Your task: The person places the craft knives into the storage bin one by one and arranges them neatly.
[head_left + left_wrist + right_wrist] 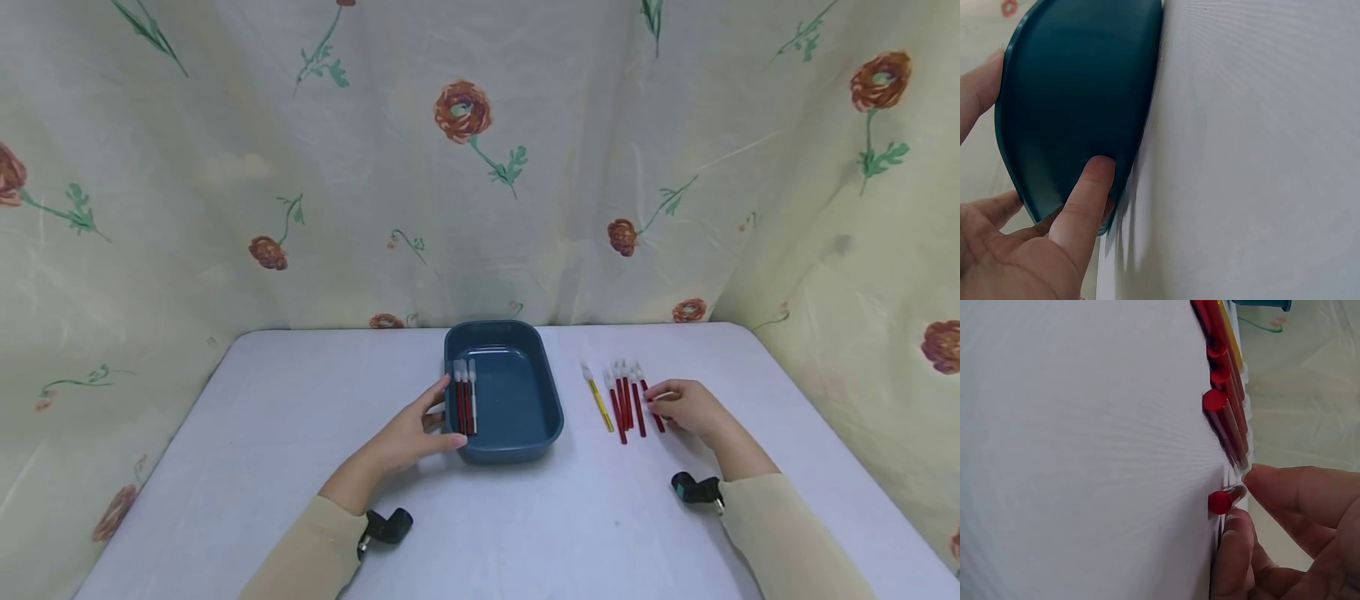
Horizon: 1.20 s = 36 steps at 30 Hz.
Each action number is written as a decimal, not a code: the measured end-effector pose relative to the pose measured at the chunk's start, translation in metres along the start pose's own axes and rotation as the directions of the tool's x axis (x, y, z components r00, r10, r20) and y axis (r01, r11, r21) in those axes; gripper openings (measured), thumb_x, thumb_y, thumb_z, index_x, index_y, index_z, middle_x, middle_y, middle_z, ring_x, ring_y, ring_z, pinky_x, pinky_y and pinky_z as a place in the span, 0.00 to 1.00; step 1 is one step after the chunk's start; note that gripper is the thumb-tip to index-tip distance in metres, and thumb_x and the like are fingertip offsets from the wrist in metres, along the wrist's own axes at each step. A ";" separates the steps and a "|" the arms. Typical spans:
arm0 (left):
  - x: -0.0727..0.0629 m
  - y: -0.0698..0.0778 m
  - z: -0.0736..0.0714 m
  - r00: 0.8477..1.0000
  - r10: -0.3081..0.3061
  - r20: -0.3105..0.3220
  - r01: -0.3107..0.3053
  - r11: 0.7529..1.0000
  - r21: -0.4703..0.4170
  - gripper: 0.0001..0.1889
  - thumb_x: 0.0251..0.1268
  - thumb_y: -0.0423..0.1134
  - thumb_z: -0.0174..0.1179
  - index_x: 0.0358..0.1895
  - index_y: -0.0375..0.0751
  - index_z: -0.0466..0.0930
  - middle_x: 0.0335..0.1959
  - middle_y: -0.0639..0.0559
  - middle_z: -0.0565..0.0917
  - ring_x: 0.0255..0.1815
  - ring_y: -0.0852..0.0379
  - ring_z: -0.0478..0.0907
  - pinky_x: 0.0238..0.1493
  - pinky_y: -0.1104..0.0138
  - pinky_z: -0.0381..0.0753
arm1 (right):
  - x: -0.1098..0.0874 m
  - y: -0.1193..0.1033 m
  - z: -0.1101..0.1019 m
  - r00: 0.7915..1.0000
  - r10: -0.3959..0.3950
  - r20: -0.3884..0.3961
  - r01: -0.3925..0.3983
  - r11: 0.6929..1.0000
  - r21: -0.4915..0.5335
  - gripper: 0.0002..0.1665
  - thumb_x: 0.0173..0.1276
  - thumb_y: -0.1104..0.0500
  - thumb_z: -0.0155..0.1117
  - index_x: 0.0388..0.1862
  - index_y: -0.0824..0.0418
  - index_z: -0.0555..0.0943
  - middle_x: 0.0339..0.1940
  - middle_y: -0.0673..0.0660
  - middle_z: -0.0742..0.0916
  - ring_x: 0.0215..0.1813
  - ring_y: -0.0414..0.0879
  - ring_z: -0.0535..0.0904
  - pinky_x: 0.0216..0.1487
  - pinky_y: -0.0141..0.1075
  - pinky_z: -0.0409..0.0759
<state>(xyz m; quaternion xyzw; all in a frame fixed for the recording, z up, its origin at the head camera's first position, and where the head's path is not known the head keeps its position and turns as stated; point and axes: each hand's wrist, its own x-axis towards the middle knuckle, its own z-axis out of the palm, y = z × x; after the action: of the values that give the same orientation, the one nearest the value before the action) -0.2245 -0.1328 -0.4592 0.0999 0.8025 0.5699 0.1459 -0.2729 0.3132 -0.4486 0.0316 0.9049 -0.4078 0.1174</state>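
Note:
At the tray's left side, my left hand [411, 433] holds the blue tray [517, 454], its thumb at the near left corner and fingers along the wall. The left wrist view shows fingertips against the tray's outer wall [1079, 94]. Inside, along the left wall, lie several slim dark red pens [462, 408] with whitish tops. My right hand [686, 408] pinches the rightmost red pen [1220, 502] between thumb and fingers, low over the table. To its left several red pens [626, 404] with clear caps lie side by side, with a yellow pen [600, 404] at their left end.
A white cloth covers the table [315, 392]. Behind it and at both sides hangs a flowered curtain [555, 233]. A black wrist camera [390, 527] sticks out by the left sleeve, another black camera [696, 489] by the right.

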 end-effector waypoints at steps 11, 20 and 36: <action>-0.002 0.003 0.001 1.000 0.004 -0.004 -0.004 1.000 0.007 0.54 0.57 0.45 0.75 0.82 0.57 0.47 0.80 0.41 0.56 0.75 0.36 0.61 0.69 0.45 0.67 | 0.004 0.004 0.001 1.000 0.010 -0.005 -0.010 0.999 -0.040 0.17 0.69 0.66 0.64 0.55 0.71 0.79 0.40 0.61 0.81 0.35 0.47 0.76 0.34 0.36 0.77; -0.002 0.002 0.001 1.000 0.007 -0.005 -0.007 1.000 0.006 0.54 0.57 0.44 0.75 0.82 0.56 0.47 0.80 0.41 0.55 0.75 0.36 0.61 0.69 0.45 0.67 | 0.007 0.005 -0.003 1.000 -0.024 0.007 0.025 0.989 -0.148 0.16 0.66 0.65 0.66 0.52 0.68 0.81 0.37 0.61 0.84 0.34 0.47 0.79 0.35 0.37 0.76; -0.002 0.002 0.000 1.000 0.004 -0.008 -0.004 1.000 0.013 0.54 0.56 0.46 0.76 0.82 0.59 0.47 0.80 0.42 0.56 0.75 0.37 0.61 0.69 0.45 0.68 | 0.004 0.007 -0.001 1.000 -0.008 -0.028 0.007 1.000 -0.010 0.18 0.64 0.68 0.67 0.53 0.73 0.79 0.31 0.55 0.82 0.30 0.42 0.79 0.31 0.34 0.80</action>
<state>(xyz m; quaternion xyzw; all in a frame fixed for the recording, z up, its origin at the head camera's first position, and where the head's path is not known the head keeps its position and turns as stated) -0.2229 -0.1327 -0.4574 0.0999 0.8066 0.5653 0.1410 -0.2765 0.3185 -0.4538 0.0334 0.9087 -0.4031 0.1032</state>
